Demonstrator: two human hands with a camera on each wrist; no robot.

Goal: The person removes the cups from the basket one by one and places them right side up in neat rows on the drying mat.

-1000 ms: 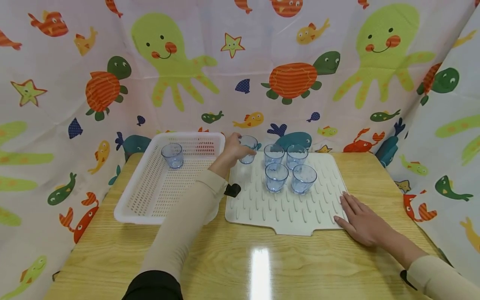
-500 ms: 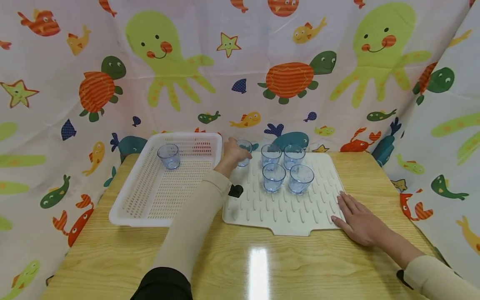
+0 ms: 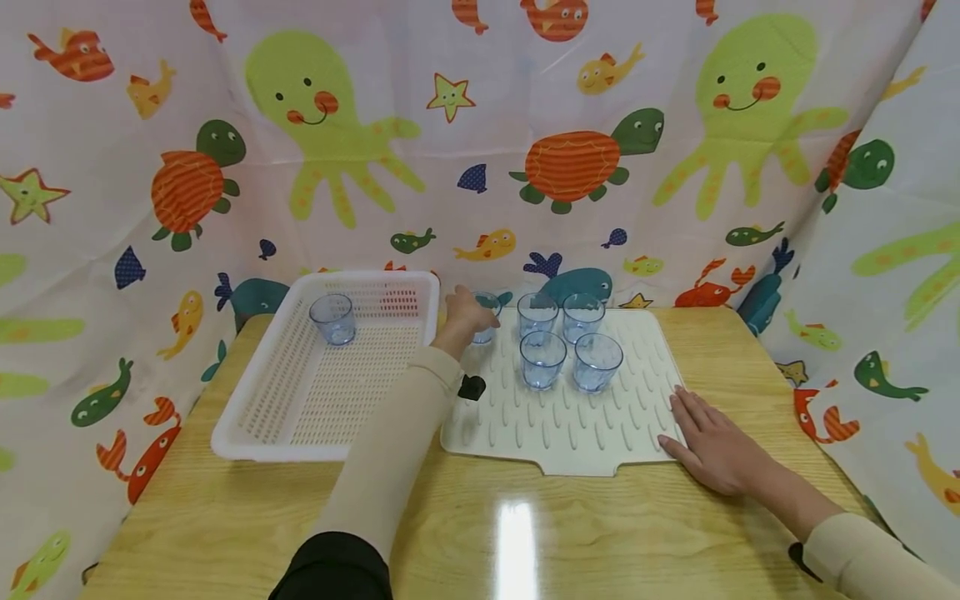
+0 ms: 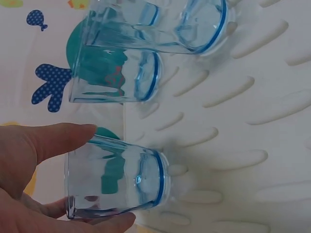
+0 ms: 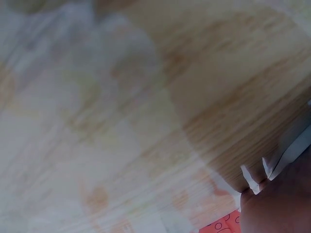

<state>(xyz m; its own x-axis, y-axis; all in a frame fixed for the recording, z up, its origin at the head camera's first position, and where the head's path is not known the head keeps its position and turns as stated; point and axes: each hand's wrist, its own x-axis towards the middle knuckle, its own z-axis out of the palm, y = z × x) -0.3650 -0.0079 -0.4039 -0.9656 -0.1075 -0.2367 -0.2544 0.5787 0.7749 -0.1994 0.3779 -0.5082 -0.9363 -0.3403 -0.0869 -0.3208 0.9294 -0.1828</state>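
My left hand (image 3: 467,315) is at the back left corner of a white ridged drying mat (image 3: 577,462), with thumb and fingers on either side of a clear bluish drinking glass (image 4: 116,179). That glass stands upright with its base on the mat, partly hidden by the hand in the head view. To its right, more glasses stand in two rows: the back ones (image 3: 537,315) and the front ones (image 3: 543,360). My right hand (image 3: 712,446) lies flat at the mat's right edge, its fingertips touching it.
A white perforated plastic basket (image 3: 281,452) stands left of the mat, with one glass (image 3: 333,319) in its back left corner. Both rest on a wooden table (image 3: 300,517). A curtain (image 3: 450,192) printed with sea animals hangs behind and at the sides.
The left hand has lowered the glass onto the mat's back left corner. The right hand stays in place. The head view has shifted slightly.
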